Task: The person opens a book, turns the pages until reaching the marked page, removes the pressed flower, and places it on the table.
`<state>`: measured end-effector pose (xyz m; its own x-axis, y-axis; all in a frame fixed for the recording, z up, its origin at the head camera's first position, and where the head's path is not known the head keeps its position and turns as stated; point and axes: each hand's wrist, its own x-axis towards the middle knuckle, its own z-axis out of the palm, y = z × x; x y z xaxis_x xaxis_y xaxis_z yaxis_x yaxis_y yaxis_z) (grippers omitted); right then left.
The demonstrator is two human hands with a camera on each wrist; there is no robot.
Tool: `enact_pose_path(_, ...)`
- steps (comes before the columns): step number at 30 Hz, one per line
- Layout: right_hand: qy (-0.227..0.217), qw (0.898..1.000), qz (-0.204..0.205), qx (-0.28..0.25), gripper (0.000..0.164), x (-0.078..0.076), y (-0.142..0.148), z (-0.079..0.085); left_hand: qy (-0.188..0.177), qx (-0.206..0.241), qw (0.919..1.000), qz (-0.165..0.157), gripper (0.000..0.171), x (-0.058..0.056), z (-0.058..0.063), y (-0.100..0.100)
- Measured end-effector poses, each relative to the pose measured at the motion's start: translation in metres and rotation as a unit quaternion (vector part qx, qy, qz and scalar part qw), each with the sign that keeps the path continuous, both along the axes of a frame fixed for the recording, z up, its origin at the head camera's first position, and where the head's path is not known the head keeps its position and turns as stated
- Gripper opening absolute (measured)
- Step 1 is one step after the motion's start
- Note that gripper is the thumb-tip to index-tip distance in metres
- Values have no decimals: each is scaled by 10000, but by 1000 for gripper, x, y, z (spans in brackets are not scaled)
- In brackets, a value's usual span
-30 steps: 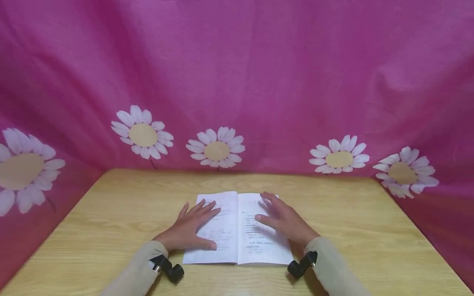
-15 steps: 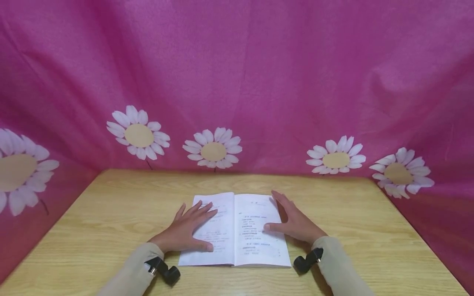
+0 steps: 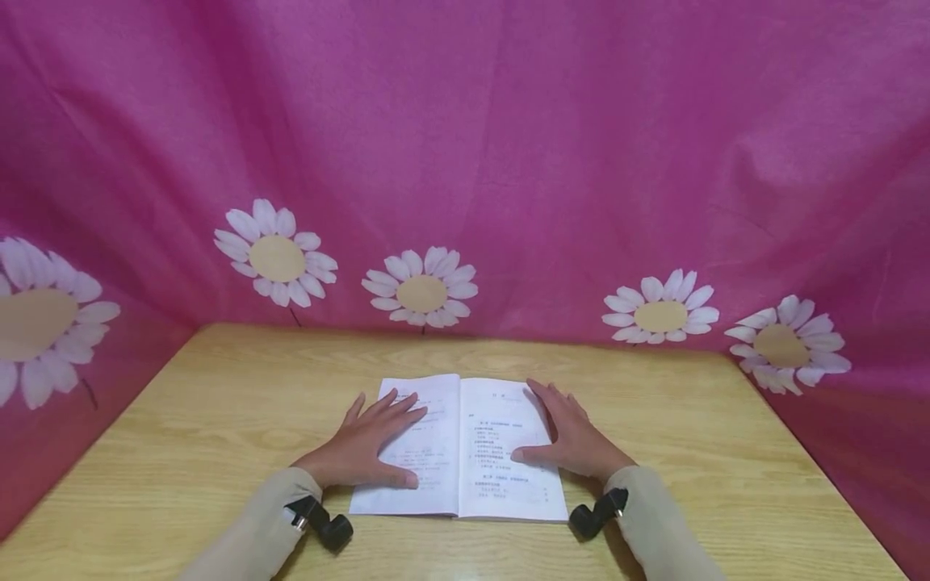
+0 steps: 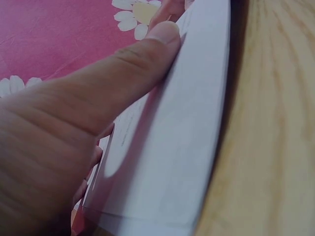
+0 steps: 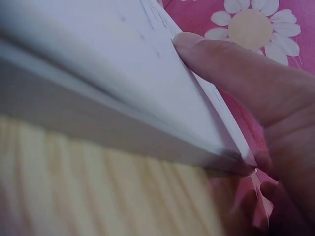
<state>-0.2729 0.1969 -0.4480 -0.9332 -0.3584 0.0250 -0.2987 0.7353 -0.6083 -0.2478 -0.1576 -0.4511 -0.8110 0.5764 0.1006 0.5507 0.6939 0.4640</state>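
Note:
An open book (image 3: 439, 504) with white printed pages lies on the wooden table, its spine running away from me. My left hand (image 3: 359, 448) rests spread over the left page, fingers straight and thumb pointing inward. In the left wrist view its thumb (image 4: 123, 78) stretches across the page. My right hand (image 3: 574, 436) is at the book's right edge, fingers extended along that side. The right wrist view shows that thumb (image 5: 231, 66) on the right page, with the other fingertips near the book's outer edge. Neither hand's fingers curl round a page.
The wooden table (image 3: 240, 420) extends around the book. Pink cloth (image 3: 538, 161) with large white daisies hangs behind the table and along both sides. Black wrist cameras (image 3: 320, 520) sit on the beige sleeves (image 3: 657, 516).
My right hand has moved rightward from above the right page to its outer edge, uncovering more print. My left hand stays on the left page.

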Motion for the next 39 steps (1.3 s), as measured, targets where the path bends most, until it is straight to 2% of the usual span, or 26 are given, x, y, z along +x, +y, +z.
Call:
enact_pose_path(13,265,9993,134,-220,115,1,4,-2,-74,-122,9999,18,101,0,0,4)
enact_pose_path(16,285,9979,129,-559,105,0,5,-3,-18,-142,9999,58,100,-1,-1,3)
enact_pose_path(19,117,9950,149,-976,86,1,3,-2,-16,-185,9998,111,100,0,-1,1)
enact_pose_path(22,-151,9884,144,-1502,65,1,3,0,-21,-161,9998,103,100,0,-2,0)
enact_pose_path(25,-622,9701,98,-2343,52,2,3,2,-12,-103,9999,79,99,-2,-3,0)
enact_pose_path(28,-931,9538,84,-2855,50,2,4,2,-37,-159,9998,125,99,-2,-4,1)
enact_pose_path(29,-962,9526,73,-2887,51,3,4,2,-67,-169,9997,136,99,-2,-5,1)
enact_pose_path(32,-748,9589,74,-2735,56,3,4,2,-71,-170,9997,155,100,0,-4,1)
enact_pose_path(39,-837,9431,250,-3208,55,5,5,5,-67,-46,9999,90,98,0,1,1)
